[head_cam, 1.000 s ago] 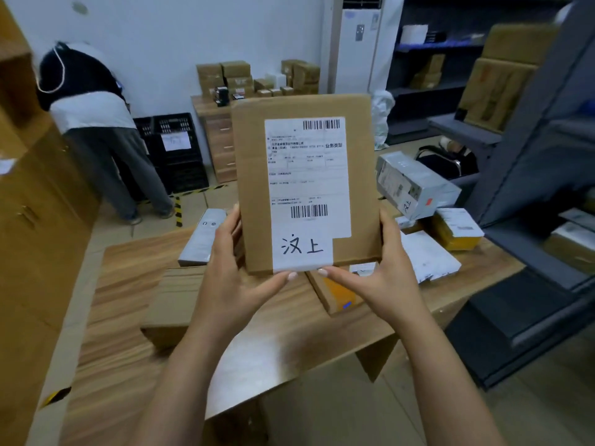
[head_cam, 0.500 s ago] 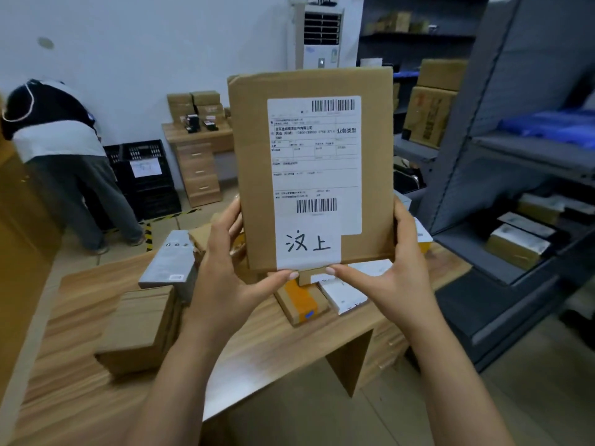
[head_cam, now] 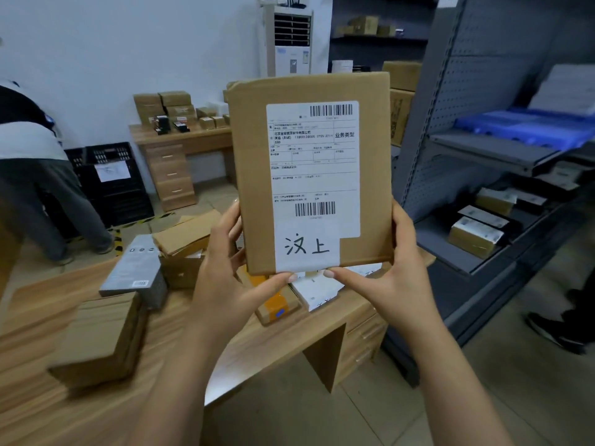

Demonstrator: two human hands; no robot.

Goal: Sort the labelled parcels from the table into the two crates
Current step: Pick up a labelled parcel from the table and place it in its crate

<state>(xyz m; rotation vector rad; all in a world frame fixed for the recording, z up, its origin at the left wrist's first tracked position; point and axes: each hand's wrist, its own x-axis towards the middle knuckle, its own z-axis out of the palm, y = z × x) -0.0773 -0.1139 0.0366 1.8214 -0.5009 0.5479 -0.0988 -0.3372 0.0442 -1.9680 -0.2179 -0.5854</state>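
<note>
Gripping a flat, matte cardboard parcel [head_cam: 251, 175] upright, left hand [head_cam: 225, 281] and right hand [head_cam: 399, 272] pinch its lower corners.

You have two hands up, left hand [head_cam: 225, 284] and right hand [head_cam: 396, 278], with one cardboard parcel [head_cam: 249, 156] between them. It carries one white label [head_cam: 314, 175] with two barcodes: one [head_cam: 315, 209] just above your thumbs, one [head_cam: 331, 110] near the top edge.

Left of your left hand:
- one grey box [head_cam: 135, 268]
- two brown cartons, one [head_cam: 99, 336] nearest your left wrist and one [head_cam: 183, 243] behind the grey box

Under your thumbs:
- one orange-taped parcel [head_cam: 277, 305]
- at least one white parcel [head_cam: 317, 291], the rest hidden

Beyond your left hand:
- black crates [head_cam: 119, 201], at least two, stacked
- one far desk [head_cam: 180, 140] with three drawers
</note>
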